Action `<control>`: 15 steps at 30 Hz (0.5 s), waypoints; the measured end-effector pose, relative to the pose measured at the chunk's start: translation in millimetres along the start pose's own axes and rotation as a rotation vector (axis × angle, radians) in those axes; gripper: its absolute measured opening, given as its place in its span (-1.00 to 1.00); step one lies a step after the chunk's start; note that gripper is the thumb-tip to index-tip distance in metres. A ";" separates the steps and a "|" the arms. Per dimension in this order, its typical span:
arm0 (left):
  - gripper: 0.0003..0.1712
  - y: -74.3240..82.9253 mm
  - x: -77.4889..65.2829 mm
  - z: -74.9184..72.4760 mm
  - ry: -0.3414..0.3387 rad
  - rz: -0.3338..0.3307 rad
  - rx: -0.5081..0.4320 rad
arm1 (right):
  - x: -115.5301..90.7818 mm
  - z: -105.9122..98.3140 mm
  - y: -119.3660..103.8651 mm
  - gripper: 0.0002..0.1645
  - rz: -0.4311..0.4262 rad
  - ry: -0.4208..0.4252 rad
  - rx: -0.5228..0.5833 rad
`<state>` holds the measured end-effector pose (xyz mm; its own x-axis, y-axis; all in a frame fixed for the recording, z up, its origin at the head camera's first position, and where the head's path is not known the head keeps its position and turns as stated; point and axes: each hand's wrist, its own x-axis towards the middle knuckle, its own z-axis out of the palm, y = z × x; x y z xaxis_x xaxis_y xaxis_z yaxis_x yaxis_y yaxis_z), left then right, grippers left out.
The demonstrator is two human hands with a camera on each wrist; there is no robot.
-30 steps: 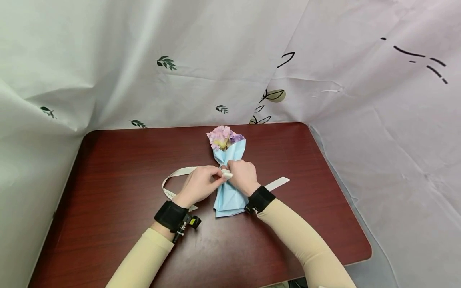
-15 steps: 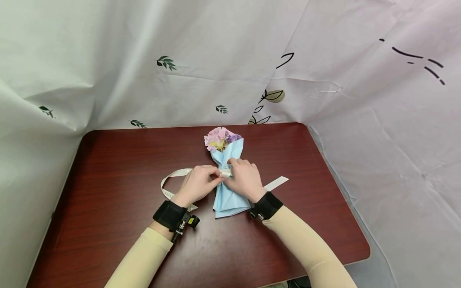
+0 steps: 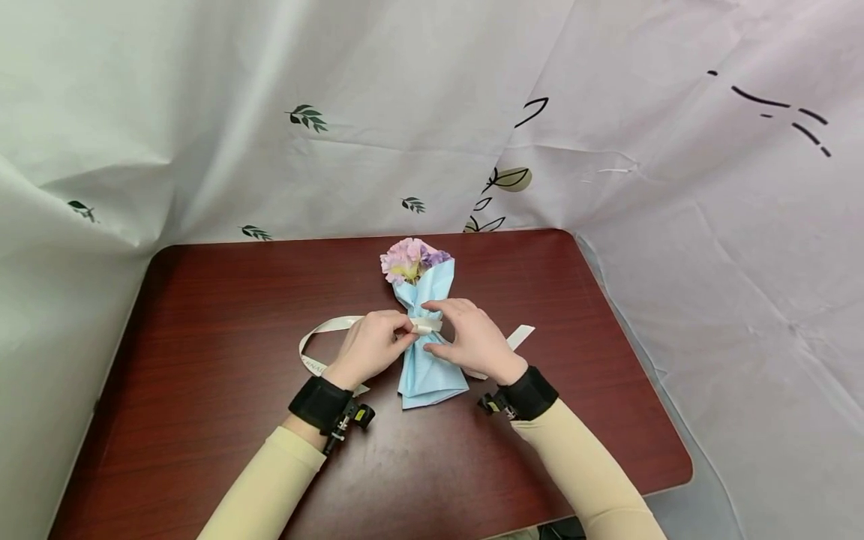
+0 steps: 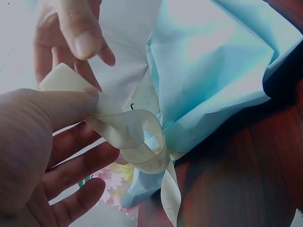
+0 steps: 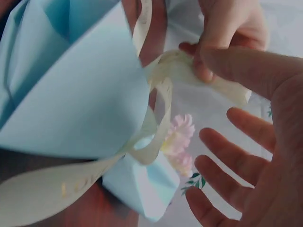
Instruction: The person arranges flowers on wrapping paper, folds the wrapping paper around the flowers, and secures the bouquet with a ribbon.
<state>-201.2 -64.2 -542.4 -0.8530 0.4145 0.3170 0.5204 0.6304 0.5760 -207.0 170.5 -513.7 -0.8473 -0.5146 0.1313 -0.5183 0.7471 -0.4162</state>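
A small bouquet of pink and purple flowers, wrapped in light blue paper, lies on the table. A cream ribbon with printed letters is looped at the narrow waist of the wrapping. My left hand pinches a folded loop of this ribbon between thumb and index finger, left of the waist. Over the bouquet's right side, my right hand has its thumb and fingers spread apart around the ribbon loop, holding nothing. One ribbon tail curves out to the left; the other end sticks out beyond the right hand.
The dark red-brown table has rounded corners. Behind it and along the right side hangs a white curtain with leaf prints. Each wrist wears a black strap with a small camera.
My right hand has let go at the bouquet's waist, spread its fingers and shifted right, baring the ribbon loop. The left hand keeps its pinch. The bouquet has moved slightly left.
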 end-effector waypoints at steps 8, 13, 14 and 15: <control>-0.94 3.1 -1.4 -3.8 0.001 0.004 -0.023 | 13.6 24.2 12.7 -0.43 0.109 -0.014 -0.124; -0.95 4.5 -2.4 -3.7 -0.012 0.007 -0.047 | 28.7 36.5 12.4 -0.82 0.047 0.036 -0.152; -0.95 4.6 -2.5 -3.5 -0.013 0.008 -0.048 | 31.3 38.4 12.1 -0.87 0.051 0.044 -0.149; -0.95 4.7 -2.6 -3.3 -0.015 0.011 -0.047 | 33.6 39.7 11.5 -0.90 0.059 0.049 -0.143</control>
<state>-196.7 -64.5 -538.0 -0.8463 0.4315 0.3124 0.5272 0.5942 0.6075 -236.8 145.2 -549.8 -0.8796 -0.4495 0.1557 -0.4757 0.8293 -0.2931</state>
